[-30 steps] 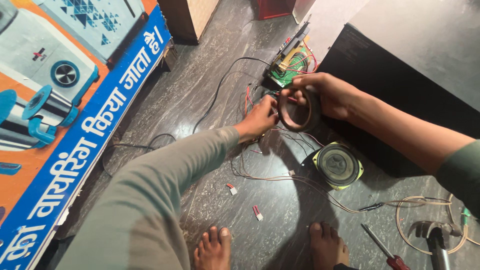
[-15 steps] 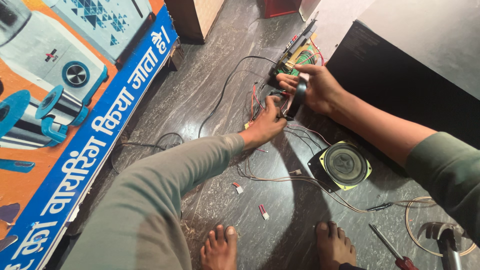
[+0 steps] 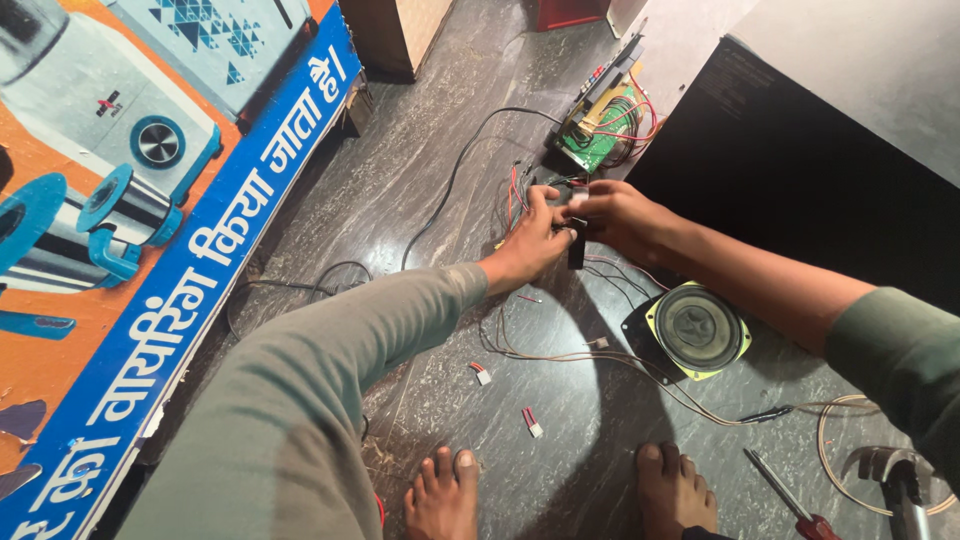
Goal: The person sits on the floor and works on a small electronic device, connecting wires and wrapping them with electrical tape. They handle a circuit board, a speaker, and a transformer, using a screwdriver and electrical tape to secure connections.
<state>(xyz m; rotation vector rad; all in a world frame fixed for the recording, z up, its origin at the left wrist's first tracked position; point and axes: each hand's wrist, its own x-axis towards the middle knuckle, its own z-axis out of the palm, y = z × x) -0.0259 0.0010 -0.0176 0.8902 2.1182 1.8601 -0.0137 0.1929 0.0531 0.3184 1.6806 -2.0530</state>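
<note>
My left hand [image 3: 535, 240] and my right hand [image 3: 615, 215] meet just above the dark floor. The right hand grips a dark ring-shaped tape roll [image 3: 577, 250], seen edge-on and hanging below the fingers. The left hand's fingertips pinch a bunch of thin red and black wires [image 3: 515, 190] right against the roll. These wires run to a green circuit board [image 3: 600, 135] lying just beyond the hands. A round speaker [image 3: 697, 328] with a yellowish rim lies face up on the floor, below my right forearm.
A large black box [image 3: 800, 170] stands at the right. A printed banner [image 3: 150, 200] lies along the left. Small white connectors [image 3: 482, 373] and loose wires lie near my bare feet [image 3: 445, 495]. A red-handled screwdriver [image 3: 790, 500] and a wire coil [image 3: 850, 470] are at bottom right.
The right hand has turned the ring from face-on to edge-on and brought it against the left hand's fingers. The left hand has lifted slightly with the wires.
</note>
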